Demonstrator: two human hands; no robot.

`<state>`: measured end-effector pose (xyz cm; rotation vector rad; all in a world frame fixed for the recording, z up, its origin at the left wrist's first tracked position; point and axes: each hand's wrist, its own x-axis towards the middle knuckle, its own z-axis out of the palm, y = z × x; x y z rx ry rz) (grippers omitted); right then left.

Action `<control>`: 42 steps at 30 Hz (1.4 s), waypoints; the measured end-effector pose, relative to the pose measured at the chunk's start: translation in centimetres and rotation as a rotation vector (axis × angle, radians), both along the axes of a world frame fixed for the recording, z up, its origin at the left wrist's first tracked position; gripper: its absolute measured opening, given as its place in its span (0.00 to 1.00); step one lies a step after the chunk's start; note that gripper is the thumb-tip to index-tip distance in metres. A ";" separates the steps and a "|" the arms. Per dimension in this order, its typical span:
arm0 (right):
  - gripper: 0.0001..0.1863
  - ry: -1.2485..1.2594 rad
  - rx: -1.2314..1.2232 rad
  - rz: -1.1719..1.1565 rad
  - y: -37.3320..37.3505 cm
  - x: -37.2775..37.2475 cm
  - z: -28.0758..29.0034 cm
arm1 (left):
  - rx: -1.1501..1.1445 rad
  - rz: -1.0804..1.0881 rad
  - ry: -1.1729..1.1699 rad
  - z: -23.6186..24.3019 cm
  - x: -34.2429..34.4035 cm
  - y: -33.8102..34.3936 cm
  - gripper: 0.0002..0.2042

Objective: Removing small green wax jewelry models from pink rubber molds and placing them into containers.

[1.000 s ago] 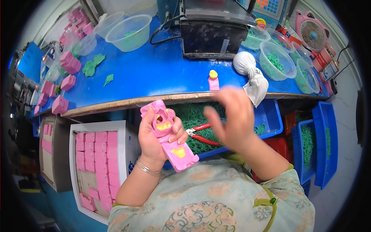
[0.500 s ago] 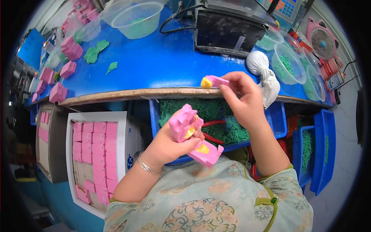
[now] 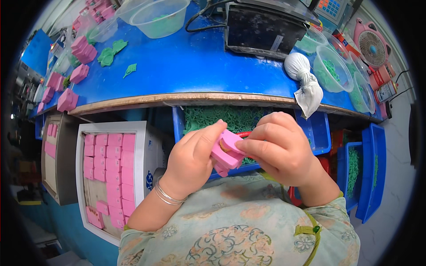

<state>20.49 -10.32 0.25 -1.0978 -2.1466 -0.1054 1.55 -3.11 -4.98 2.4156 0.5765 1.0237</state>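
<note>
Just above the near edge of a blue tray, both hands meet on a pink rubber mould made of several pieces. My left hand is wrapped round its left side. With thumb and fingertips, my right hand grips a pink piece at the mould's upper right. A bit of yellow shows in the gap between the pieces; the rest of the inside is hidden. Beneath the hands, the tray holds tangled green strands. Part of a red handle shows behind the mould.
A white box with rows of pink blocks stands at left. On the blue table are pink blocks, green pieces, clear bowls, a tied white cloth bag and a black machine. Blue bins stand at right.
My right hand has come down and left, bringing its pink piece from near the table edge to the mould in my left hand. The mould's spread pieces are now closer together.
</note>
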 end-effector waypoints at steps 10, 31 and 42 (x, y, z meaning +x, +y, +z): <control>0.18 -0.197 -0.042 -0.164 -0.8 -1.9 -1.8 | -0.011 -0.051 0.061 -0.3 0.8 -0.3 0.16; 0.19 0.501 -0.458 -0.162 0.9 0.2 -4.9 | -0.825 -0.193 -0.154 -1.0 1.4 -0.9 0.12; 0.11 0.481 -0.161 -0.067 -0.1 -0.4 -6.1 | -0.856 -0.151 -0.170 -0.2 1.5 -1.5 0.13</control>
